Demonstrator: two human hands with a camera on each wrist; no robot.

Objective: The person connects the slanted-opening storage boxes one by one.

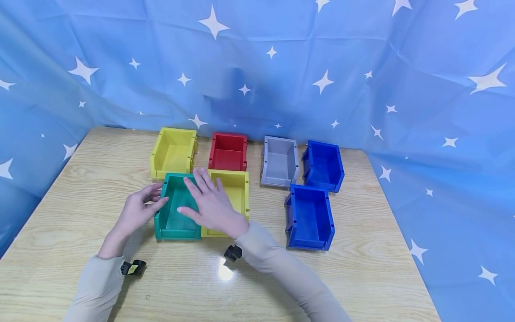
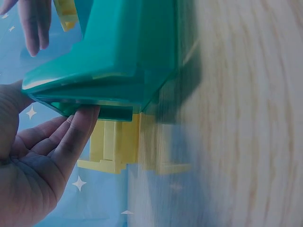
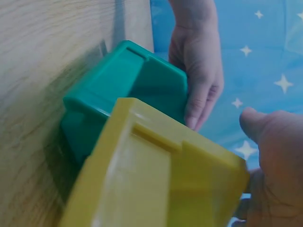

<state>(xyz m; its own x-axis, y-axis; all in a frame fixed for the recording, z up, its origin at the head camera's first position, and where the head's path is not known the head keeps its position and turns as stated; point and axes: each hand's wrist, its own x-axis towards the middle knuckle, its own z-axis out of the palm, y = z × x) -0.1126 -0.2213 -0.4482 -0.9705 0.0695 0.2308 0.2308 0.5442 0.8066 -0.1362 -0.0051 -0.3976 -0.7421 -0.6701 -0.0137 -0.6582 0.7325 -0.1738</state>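
A green bin (image 1: 179,210) stands on the table, with a yellow bin (image 1: 235,197) close against its right side. My left hand (image 1: 138,210) pinches the green bin's left wall, thumb at the rim and fingers along the outside, as the left wrist view shows. Over the two bins my right hand (image 1: 211,203) spreads its fingers, holding nothing. It covers part of both bins in the head view. In the right wrist view the yellow bin (image 3: 142,170) is nearest, and the green bin (image 3: 123,80) lies beyond it.
Behind these stand another yellow bin (image 1: 173,154) and a red bin (image 1: 228,152). Farther right are a grey bin (image 1: 280,161) and two blue bins, one at the back (image 1: 323,165) and one in front (image 1: 309,219). A blue starry cloth (image 1: 281,67) hangs behind the table (image 1: 362,268).
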